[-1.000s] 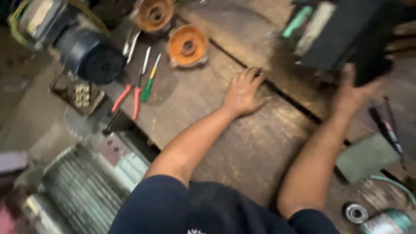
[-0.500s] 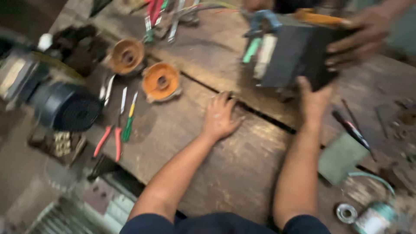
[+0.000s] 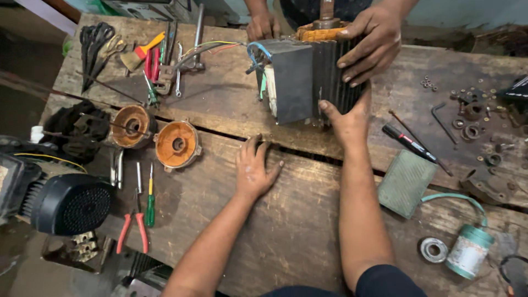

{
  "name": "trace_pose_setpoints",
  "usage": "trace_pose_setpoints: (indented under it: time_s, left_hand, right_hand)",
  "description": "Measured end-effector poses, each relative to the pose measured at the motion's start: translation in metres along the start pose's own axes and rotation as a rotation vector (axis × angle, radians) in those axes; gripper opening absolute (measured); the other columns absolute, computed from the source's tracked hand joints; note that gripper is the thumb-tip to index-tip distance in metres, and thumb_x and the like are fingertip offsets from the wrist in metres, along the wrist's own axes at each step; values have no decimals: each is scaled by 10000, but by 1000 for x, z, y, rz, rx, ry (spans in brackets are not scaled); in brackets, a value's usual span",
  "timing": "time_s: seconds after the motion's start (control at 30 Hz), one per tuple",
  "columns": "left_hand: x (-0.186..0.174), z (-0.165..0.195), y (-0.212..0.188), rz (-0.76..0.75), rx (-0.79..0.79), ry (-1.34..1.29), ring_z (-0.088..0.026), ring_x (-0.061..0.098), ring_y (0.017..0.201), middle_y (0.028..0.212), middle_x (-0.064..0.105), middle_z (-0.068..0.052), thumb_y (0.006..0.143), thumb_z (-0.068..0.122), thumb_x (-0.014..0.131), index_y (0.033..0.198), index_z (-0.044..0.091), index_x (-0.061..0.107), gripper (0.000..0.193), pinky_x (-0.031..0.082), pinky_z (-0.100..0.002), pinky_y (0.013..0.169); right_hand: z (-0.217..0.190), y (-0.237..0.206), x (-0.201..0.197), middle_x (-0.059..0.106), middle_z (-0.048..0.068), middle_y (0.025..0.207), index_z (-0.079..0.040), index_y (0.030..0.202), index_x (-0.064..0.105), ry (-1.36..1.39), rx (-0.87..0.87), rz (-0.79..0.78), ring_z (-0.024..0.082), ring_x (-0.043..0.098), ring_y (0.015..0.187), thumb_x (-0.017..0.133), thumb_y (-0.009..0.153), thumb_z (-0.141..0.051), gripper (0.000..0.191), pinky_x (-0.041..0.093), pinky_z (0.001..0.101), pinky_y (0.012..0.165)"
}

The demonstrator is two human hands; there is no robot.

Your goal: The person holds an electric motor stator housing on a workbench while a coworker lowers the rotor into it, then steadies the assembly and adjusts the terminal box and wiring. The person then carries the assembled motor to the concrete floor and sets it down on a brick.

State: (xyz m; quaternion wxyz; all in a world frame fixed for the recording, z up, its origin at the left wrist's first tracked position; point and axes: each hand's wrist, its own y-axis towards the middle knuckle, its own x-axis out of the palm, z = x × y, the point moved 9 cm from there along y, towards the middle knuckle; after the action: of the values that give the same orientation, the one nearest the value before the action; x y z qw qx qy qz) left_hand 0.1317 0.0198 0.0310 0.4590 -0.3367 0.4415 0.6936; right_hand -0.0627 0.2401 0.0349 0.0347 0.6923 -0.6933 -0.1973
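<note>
Left hand [image 3: 254,168]: flat on the wooden counter [image 3: 286,231], palm down, fingers spread wide, holding nothing.
Right hand [image 3: 347,118]: stretched forward, fingers pressed against the near lower edge of the motor body [image 3: 308,77]; it steadies the motor rather than closing around it.
Motor body: a dark ribbed block with a grey box on its side, standing on the counter just ahead of both hands, touching the right hand and apart from the left.
Wires [image 3: 254,55]: blue, green and other coloured strands leave the grey box on the side toward the left hand.
Other person's hands: one [image 3: 369,41] grips the far top edge of the motor, beyond the right hand; another [image 3: 263,25] rests behind the motor.
Orange end covers [image 3: 177,145]: two round caps lie on the counter, left of the left hand.
Screwdriver [image 3: 150,203] and pliers [image 3: 132,231]: well left of the left hand, near the counter's edge.
Green pad [image 3: 406,181]: just right of the right forearm.
Capacitor [image 3: 468,250]: a pale cylinder farther right, with a green lead.
Washers and nuts [image 3: 473,121]: scattered far right of the right hand.
</note>
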Motion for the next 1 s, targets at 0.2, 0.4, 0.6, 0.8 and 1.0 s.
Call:
trace_pose_setpoints:
  time_s: [0.2,0.4,0.6,0.8,1.0]
  left_hand:
    - [1,-2,0,0,-24,-30,-435,410,1402,1512,461,-225,852,487,729,1361,64,579,678,347,-572,1110]
    - [-4,2,2,19,10,-19,-421,427,1387,1485,477,-211,858,495,733,1350,75,584,663,337,-578,1143]
    - [-6,6,2,-3,14,-10,-443,423,1363,1483,469,-231,834,494,736,1347,52,571,697,333,-583,1120]
    - [-8,8,2,38,15,-28,-436,433,1362,1476,478,-227,845,482,747,1341,59,576,674,342,-574,1113]
    - [-5,9,2,27,19,-5,-432,432,1362,1470,482,-224,838,472,753,1333,68,583,662,342,-574,1118]
  right_hand:
    - [2,1,2,445,254,1584,52,1612,248,17,-19,9,366,465,1470,935,834,-395,1130,365,447,1244]
    - [-1,3,5,459,256,1579,37,1620,258,4,8,57,364,485,1463,920,840,-384,1106,386,444,1233]
    - [-10,0,12,449,306,1519,42,1596,250,-38,12,105,428,486,1391,944,790,-394,1150,404,488,1159]
    - [-16,1,13,493,310,1475,38,1563,297,-126,-14,155,455,503,1356,946,755,-434,1139,398,516,1155]
    - [-10,-1,14,443,345,1516,56,1581,260,-130,-25,161,474,464,1399,941,795,-425,1147,374,520,1181]
